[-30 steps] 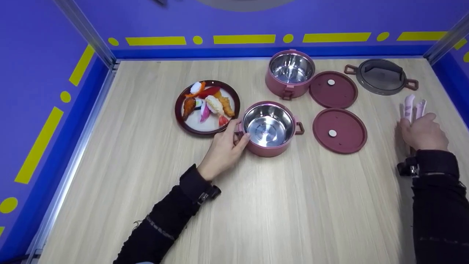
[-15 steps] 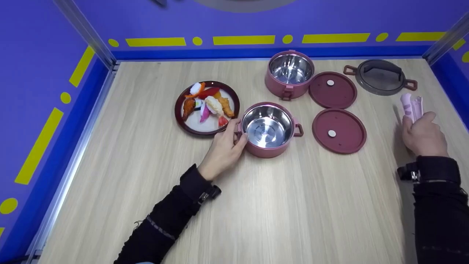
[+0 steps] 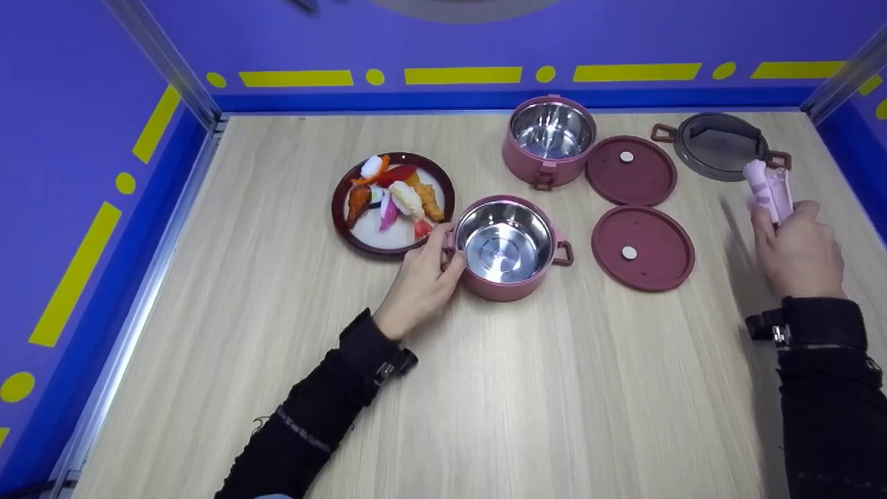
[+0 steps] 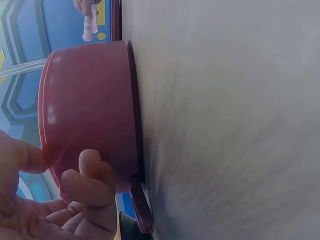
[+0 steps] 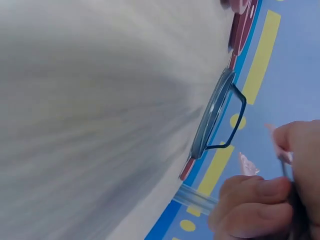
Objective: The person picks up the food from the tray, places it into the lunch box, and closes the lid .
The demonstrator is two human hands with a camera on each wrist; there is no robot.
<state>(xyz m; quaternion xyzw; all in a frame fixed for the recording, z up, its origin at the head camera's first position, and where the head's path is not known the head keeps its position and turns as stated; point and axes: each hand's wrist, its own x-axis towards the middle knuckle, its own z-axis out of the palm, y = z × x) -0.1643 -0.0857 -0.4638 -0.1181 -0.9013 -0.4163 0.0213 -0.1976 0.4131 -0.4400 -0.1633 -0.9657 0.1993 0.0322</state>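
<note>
My left hand [image 3: 424,281] pinches the left side of a dark pink, steel-lined food container [image 3: 504,284] that stands upright on the table; in the left wrist view, the thumb is at its rim and the fingers curl beside its wall. On the right, my right hand [image 3: 800,249] grips tongs with pale pink paw-shaped tips [image 3: 770,194], lifted off the table and slightly apart with nothing between them. In the right wrist view, the fingers wrap the dark handle of the tongs. A brown-rimmed plate [image 3: 346,239] with several food pieces [image 3: 405,197] lies left of the container.
A second steel-lined container [image 3: 551,156] stands behind. Two dark red lids [image 3: 632,172] lie flat beside the containers, one behind the other. A grey see-through lid [image 3: 721,147] with a raised handle sits at the back right. Blue walls close off the table's back and sides.
My right hand has lifted the tongs off the table, and their tips have moved a little left. The left hand and the container have barely shifted.
</note>
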